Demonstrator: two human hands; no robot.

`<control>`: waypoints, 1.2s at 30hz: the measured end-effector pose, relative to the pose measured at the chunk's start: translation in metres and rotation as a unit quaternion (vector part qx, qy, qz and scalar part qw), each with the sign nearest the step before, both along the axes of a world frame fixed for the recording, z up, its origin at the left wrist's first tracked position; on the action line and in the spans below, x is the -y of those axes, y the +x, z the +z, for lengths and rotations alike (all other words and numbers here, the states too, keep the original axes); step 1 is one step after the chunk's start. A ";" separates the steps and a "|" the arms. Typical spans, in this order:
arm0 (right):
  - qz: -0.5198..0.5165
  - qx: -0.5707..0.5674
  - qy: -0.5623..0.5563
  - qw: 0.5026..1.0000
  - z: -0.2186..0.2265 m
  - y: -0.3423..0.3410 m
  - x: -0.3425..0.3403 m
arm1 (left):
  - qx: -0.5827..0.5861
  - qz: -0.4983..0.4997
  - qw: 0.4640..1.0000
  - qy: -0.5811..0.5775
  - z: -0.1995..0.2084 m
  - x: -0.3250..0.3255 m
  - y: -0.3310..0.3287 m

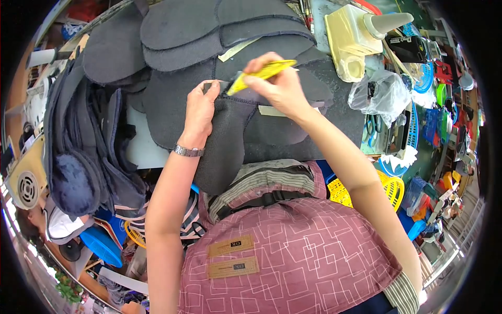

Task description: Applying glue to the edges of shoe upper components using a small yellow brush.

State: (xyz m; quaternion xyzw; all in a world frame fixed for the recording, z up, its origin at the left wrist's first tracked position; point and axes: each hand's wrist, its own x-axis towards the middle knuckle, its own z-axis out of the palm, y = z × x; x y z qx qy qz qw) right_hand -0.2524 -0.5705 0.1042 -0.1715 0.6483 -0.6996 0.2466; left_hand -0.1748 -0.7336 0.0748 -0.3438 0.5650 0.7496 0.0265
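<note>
My left hand [201,110] pinches the stitched edge of a dark mesh fabric piece [222,157], whose rounded end hangs over the table's near edge. Fingers and thumb of my right hand [282,91] are closed around a flat yellow tool [266,70]. Its lower tip is close to the seam beside my left fingertips; motion blur hides its exact kind. Under both hands lie dark, sole-shaped fabric pieces [180,23], overlapping in a layered stack. A pale strip [274,111] rests on them below my right wrist.
Dark padded pieces [73,178] hang in a bundle at the left. A cream plastic bottle with a nozzle [355,34] stands at the back right, near a crumpled clear plastic bag [381,97] and scissors [372,125]. A yellow basket [392,188] sits below the right table edge.
</note>
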 end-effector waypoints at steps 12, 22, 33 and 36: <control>0.045 -0.074 0.043 0.995 -0.028 -0.017 0.002 | -0.065 0.019 0.997 0.045 -0.010 0.011 0.008; 0.112 -0.341 0.280 0.890 -0.011 -0.016 -0.065 | -0.007 0.026 0.997 -0.068 -0.021 0.004 0.001; 0.110 -0.119 0.427 0.890 -0.003 -0.046 -0.120 | -0.292 -0.482 0.560 -0.607 0.068 -0.098 0.032; 0.198 -0.037 0.459 0.865 -0.019 -0.055 -0.117 | -0.350 -0.464 0.427 -0.692 -0.005 -0.115 0.054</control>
